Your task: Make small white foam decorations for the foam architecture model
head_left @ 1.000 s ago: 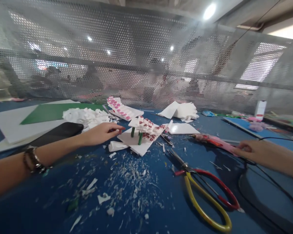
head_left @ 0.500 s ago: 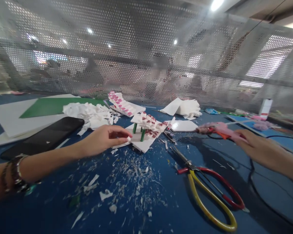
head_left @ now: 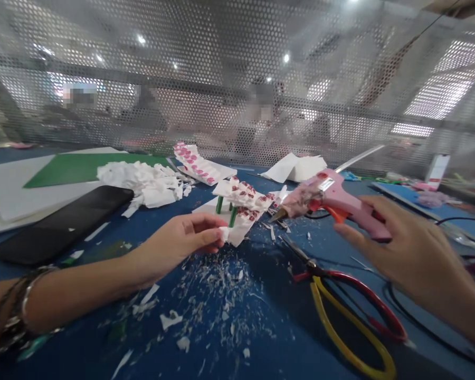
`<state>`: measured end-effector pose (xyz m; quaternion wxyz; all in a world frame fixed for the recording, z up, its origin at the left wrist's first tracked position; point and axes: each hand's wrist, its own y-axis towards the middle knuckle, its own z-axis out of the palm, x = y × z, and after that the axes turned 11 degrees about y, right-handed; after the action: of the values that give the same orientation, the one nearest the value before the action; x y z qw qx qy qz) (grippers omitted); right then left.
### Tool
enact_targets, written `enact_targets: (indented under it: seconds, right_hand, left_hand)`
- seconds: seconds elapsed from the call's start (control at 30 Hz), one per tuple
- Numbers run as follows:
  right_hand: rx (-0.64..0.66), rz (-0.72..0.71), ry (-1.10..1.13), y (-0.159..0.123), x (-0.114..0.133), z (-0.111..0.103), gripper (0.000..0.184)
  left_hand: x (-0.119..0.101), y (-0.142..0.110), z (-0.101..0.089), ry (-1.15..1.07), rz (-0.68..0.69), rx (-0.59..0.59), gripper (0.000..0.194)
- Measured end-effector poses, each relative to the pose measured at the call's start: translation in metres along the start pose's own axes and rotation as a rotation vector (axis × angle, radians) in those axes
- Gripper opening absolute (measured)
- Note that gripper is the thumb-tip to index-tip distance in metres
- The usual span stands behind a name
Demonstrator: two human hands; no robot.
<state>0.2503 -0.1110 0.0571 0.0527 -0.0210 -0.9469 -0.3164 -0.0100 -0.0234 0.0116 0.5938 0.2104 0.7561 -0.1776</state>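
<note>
Pinched between the thumb and fingers of my left hand (head_left: 193,235) is a small white piece (head_left: 225,233); its exact kind is too small to make out. Just beyond it stands a little white model (head_left: 241,194) on green posts, dotted with dark red bits, on a white base sheet (head_left: 241,232). My right hand (head_left: 404,248) is wrapped round the handle of a pink glue gun (head_left: 332,198) with an orange trigger. A clear glue stick (head_left: 360,158) sticks out of its back. The nozzle points down and left, right of the model and apart from the white piece.
Scissors (head_left: 352,311) with red and yellow handles lie in front of my right hand. White scraps litter the blue table (head_left: 285,348). A black phone (head_left: 63,224), crumpled white pieces (head_left: 146,184) and green sheet (head_left: 83,169) lie left. A perforated metal screen (head_left: 206,95) stands behind.
My right hand has brought the glue gun left and nearer, its nozzle now tilted down. My left hand has moved slightly right and towards me with the white piece.
</note>
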Motion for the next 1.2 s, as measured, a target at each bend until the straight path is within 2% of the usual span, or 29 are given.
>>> enact_targets:
  seconds: [0.13, 0.43, 0.6, 0.77, 1.2]
  right_hand:
    - [-0.024, -0.099, 0.052, -0.003, 0.008, 0.007, 0.037]
    - [0.001, -0.125, 0.206, -0.011, 0.019, 0.017, 0.038]
    - [-0.024, -0.138, 0.186, -0.011, 0.020, 0.021, 0.042]
    - [-0.088, -0.162, 0.184, -0.009, 0.022, 0.021, 0.042]
    - [-0.049, -0.237, 0.136, -0.010, 0.021, 0.021, 0.035]
  left_hand:
    - [0.001, -0.003, 0.007, -0.191, -0.090, 0.002, 0.016]
    - [0.004, -0.004, 0.008, -0.286, -0.099, 0.029, 0.010]
    - [0.001, -0.006, 0.010, -0.274, -0.129, 0.014, 0.007]
    - [-0.003, -0.011, 0.013, -0.375, -0.152, 0.025, 0.004]
    - [-0.005, -0.013, 0.014, -0.460, -0.137, 0.079, 0.008]
